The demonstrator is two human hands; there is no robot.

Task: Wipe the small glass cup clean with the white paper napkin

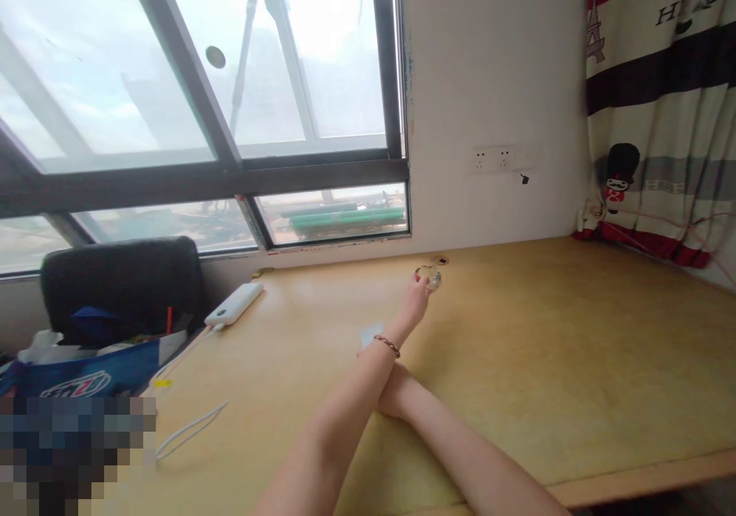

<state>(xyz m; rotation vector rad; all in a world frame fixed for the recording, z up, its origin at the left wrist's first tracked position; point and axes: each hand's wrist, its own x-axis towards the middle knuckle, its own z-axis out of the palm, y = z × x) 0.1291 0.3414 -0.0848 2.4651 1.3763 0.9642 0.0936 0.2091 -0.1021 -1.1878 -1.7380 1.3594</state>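
Near the far edge of the table (pixel 546 347), left of the wall sockets (pixel 491 159), the left hand (pixel 416 303) was closed, its fingers pinching a silvery ring-shaped object (pixel 435 280) above the tabletop or touching it; which of the two could not be told. Just beyond it was a round fitting (pixel 440 260) with a dark centre. A braided bracelet (pixel 387 346) circled the left wrist. Nearer, the right hand (pixel 396 392) reached leftward beneath the left forearm (pixel 345 416), which hid most of its fingers, so their grip could not be told; a fingertip showed beside a pale, translucent flat piece (pixel 371 336). Farther left, a white power bank (pixel 235 304) lay near the table's edge with a cable (pixel 198 340) plugged into its near end, and a loop of white cord (pixel 192 428) lay nearer. Past the left edge, before a black chair (pixel 120 282), stood a blue bag (pixel 115 363) with white lettering, its top open: crumpled white material (pixel 40 345), something dark blue (pixel 95 322) and a slim orange-red item (pixel 169 319) showed at its mouth, the rest too indistinct to name.
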